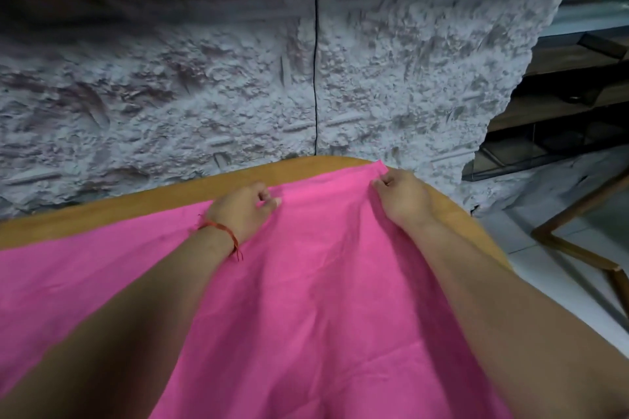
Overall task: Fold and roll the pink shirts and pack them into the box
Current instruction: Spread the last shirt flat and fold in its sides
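pink shirt (323, 282) is spread flat over the table (102, 211), covering much of it, far hem just short of the table's far edge. that hem is pinched by both hands: left hand (238, 211) w/ fingers curled in, thumb and fingertips nipped on the cloth near the middle of the table's far edge; right hand (401, 197) likewise curled tight, a small tuck of cloth caught near the table's far right corner. nothing else is held.

handling, as judged: thin cloth, v. light, limp, no stiffness. it'd sag and bunch if lifted by one point, so two spaced grips on the hem are called for, as taken here. some slip on the smooth wood is likely; soft creases are seen down the middle, so smoothing is prob needed before folding.

sleeves and collar can't be made out; the shirt is cut off at the table's near side and partly covered by both forearms (476, 282). box isn't in view. whether more shirts lie underneath can't be told.
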A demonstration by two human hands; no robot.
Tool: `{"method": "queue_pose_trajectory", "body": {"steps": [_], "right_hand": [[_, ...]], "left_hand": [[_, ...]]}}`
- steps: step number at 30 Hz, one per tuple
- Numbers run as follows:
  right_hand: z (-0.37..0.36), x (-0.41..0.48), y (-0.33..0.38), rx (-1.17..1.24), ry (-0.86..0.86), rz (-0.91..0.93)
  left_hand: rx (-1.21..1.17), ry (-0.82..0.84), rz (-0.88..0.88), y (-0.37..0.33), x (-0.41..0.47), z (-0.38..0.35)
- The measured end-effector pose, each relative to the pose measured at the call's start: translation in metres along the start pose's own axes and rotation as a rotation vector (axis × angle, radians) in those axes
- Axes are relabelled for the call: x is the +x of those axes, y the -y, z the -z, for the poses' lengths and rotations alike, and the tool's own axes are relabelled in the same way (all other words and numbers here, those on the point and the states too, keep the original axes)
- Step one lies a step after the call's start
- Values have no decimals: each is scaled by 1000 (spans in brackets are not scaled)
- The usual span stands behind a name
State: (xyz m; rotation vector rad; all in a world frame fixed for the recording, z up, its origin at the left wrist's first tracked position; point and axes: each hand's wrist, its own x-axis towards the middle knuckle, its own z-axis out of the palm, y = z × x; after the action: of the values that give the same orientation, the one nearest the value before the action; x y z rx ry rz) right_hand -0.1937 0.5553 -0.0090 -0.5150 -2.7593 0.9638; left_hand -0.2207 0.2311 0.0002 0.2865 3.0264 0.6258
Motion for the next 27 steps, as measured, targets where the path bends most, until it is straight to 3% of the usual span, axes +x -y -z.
{"method": "queue_pose_trajectory", "body": {"steps": [6,9,16,22,27], "right_hand": [[4,31,10,-44,78,-49],[9,43,16,-93,72,-64],[-3,48,10,-205,15,-136],[10,63,17,-202,58,-108],[10,62,14,-298,17,-111]], "left_hand": [[162,10,-115,0,25,2],[134,-37,-180,-11,44,10],[161,-24,-114,-6,47,-5],[313,245,-78,-20,77,12],[127,343,-18,-13,78,23]]}}
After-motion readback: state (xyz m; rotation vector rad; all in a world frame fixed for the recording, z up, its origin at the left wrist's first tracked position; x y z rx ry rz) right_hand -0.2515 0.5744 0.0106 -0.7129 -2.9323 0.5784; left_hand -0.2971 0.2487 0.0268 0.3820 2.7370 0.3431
